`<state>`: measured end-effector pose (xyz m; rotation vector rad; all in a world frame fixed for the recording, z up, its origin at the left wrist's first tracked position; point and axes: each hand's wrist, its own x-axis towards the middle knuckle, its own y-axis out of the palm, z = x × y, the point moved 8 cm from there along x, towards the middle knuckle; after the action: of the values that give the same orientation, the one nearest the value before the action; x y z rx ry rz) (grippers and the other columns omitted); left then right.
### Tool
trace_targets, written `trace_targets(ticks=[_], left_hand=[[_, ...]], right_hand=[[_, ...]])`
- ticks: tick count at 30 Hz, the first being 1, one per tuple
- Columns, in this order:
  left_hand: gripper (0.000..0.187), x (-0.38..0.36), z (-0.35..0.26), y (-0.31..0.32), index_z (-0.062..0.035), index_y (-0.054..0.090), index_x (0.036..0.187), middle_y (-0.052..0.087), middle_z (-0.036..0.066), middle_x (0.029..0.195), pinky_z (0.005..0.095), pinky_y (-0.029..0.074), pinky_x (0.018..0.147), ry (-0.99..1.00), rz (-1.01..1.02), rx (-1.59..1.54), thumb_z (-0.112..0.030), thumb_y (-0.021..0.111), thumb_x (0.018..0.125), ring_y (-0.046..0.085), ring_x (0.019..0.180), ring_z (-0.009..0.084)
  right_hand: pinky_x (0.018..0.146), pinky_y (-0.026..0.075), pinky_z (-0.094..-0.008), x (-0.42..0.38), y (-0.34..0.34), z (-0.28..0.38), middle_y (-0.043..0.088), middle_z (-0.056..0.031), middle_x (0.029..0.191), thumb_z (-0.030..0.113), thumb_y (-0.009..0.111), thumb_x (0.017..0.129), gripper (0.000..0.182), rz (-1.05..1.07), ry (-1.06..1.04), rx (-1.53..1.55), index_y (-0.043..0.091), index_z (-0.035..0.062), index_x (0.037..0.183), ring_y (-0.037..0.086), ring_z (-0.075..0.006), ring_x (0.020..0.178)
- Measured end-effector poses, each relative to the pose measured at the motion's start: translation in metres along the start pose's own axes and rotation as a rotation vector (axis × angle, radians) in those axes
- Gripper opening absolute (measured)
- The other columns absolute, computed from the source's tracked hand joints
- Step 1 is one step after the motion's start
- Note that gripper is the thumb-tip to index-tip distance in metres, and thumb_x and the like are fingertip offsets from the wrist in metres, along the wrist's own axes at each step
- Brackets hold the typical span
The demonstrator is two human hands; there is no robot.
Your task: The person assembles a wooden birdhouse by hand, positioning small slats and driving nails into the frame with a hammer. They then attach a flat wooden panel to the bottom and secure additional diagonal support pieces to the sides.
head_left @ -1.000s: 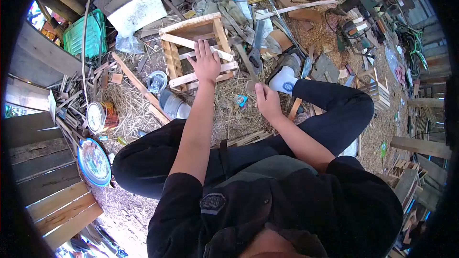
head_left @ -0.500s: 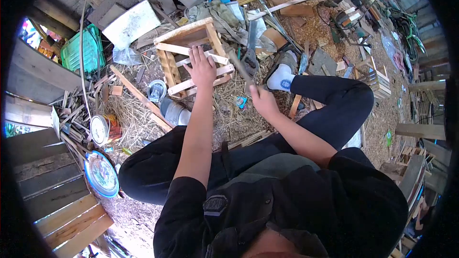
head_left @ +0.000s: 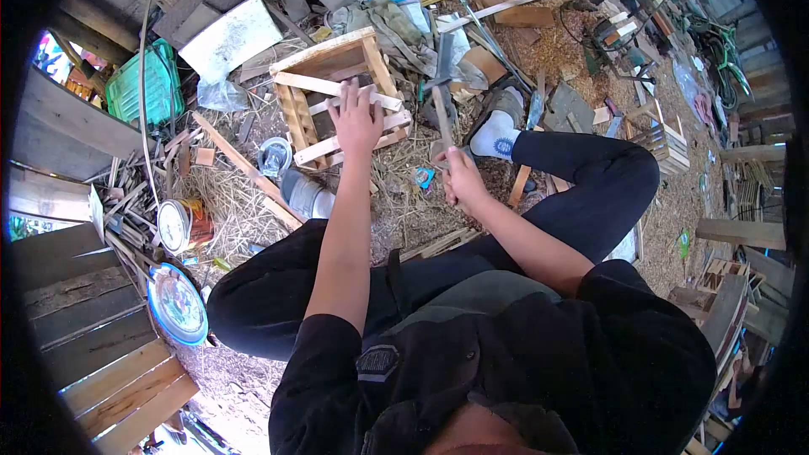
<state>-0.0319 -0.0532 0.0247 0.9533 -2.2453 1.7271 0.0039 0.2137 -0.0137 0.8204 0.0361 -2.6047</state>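
Note:
A small wooden crate [head_left: 297, 122] with light slats across its upper side stands on the straw-strewn ground in front of me. My left hand [head_left: 358, 124] lies over the crate's slats [head_left: 327, 84], fingers stretched out and slightly apart. Wrapped round the handle of a hammer [head_left: 443, 114], my right hand [head_left: 465, 179] is to the right of the crate. The hammer's head points away from me, apart from the crate's right end. Beyond it lies a handsaw [head_left: 445, 52], partly covered by the hammer in this view.
My shod feet flank the crate's near side. A paint can [head_left: 175, 227] and a round blue-rimmed lid [head_left: 179, 307] stand at the left. A clear cup [head_left: 275, 157] and a wooden strip [head_left: 244, 167] lie near the crate. Another slatted crate [head_left: 666, 143] sits at the right.
The hammer's head has moved right, away from the crate's right end, and its handle is more upright in view. My left hand has stayed on the slats with little movement.

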Motion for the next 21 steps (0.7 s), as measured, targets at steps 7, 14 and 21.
trace_targets(ticks=[7,14,21], left_hand=[[0.035,-0.004,-0.026,-0.014,-0.0104,0.07,0.12,0.067,0.01,0.126,0.0531,0.04,0.12,0.283,0.048,-0.189,-0.024,0.075,0.089,0.06,0.129,0.0341],[0.067,-0.008,-0.037,-0.018,-0.0054,0.067,0.126,0.062,0.013,0.132,0.0499,0.042,0.121,0.388,0.186,-0.226,-0.038,0.091,0.073,0.059,0.128,0.0367],[0.063,-0.012,-0.034,-0.002,-0.0102,0.064,0.13,0.062,0.01,0.129,0.0475,0.04,0.124,0.373,0.263,-0.104,-0.016,0.087,0.071,0.057,0.131,0.0319]], right_hand=[[0.039,0.032,-0.034,-0.01,0.02,-0.01,0.034,0.0046,0.058,0.057,0.032,0.114,0.049,0.293,0.314,0.402,0.055,0.014,0.107,0.034,-0.0128,0.039],[0.041,0.031,-0.0354,-0.013,0.026,-0.023,0.033,0.0048,0.057,0.059,0.033,0.113,0.05,0.314,0.434,0.413,0.052,0.0153,0.099,0.035,-0.0146,0.04],[0.04,0.031,-0.0355,-0.001,0.019,-0.019,0.034,0.0044,0.057,0.06,0.034,0.113,0.05,0.212,0.372,0.489,0.05,0.0154,0.098,0.034,-0.0143,0.04]])
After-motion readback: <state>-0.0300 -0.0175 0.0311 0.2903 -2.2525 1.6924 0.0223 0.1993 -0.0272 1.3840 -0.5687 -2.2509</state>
